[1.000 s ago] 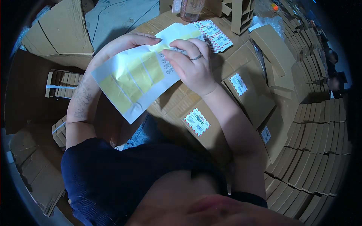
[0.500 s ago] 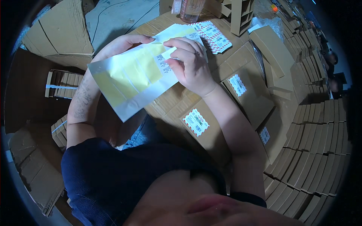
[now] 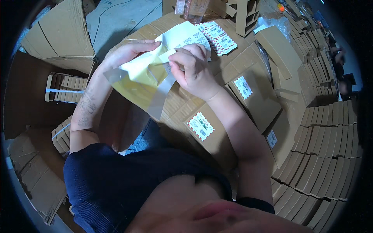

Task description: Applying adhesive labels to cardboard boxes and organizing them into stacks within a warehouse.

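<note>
I watch remotely as the left hand [image 3: 130, 51] grips a yellow-and-white label sheet [image 3: 136, 86], thumb on top, above the table [image 3: 182, 104]; the right hand [image 3: 195, 72], fingers pinched together, holds a white label [image 3: 167, 56] over the sheet, beside small black print [image 3: 199, 38], red-striped labels [image 3: 220, 38] lying nearby.

A yellow and white label sheet [image 3: 149, 79] bends between the hands [image 3: 193, 72].
</note>
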The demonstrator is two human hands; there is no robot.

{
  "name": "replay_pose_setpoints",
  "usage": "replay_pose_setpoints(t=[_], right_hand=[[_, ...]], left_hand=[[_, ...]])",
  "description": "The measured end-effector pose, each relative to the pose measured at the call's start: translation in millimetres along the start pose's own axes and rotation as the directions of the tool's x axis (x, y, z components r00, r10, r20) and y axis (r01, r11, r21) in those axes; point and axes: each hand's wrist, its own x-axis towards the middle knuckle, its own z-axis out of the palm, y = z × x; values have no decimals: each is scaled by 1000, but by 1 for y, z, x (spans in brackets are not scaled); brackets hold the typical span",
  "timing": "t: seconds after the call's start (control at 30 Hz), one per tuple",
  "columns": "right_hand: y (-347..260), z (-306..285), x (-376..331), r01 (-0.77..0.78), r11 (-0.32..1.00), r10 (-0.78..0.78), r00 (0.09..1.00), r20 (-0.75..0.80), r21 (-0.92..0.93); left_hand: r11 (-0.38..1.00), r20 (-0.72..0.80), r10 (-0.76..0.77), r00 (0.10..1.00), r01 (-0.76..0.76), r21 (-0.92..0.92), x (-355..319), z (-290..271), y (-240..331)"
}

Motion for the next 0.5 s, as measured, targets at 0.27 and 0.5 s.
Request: replay_pose_setpoints(t=[0.27,0.5], right_hand=[[6,2,0,-40,997,42,999,-21,63],[5,2,1,-7,1000,7,995,-96,-8]], left_hand=[[996,16,19,1000,-17,-92,-3,13,1],[985,49,11,999,-2,-174,-2,20,-4]])
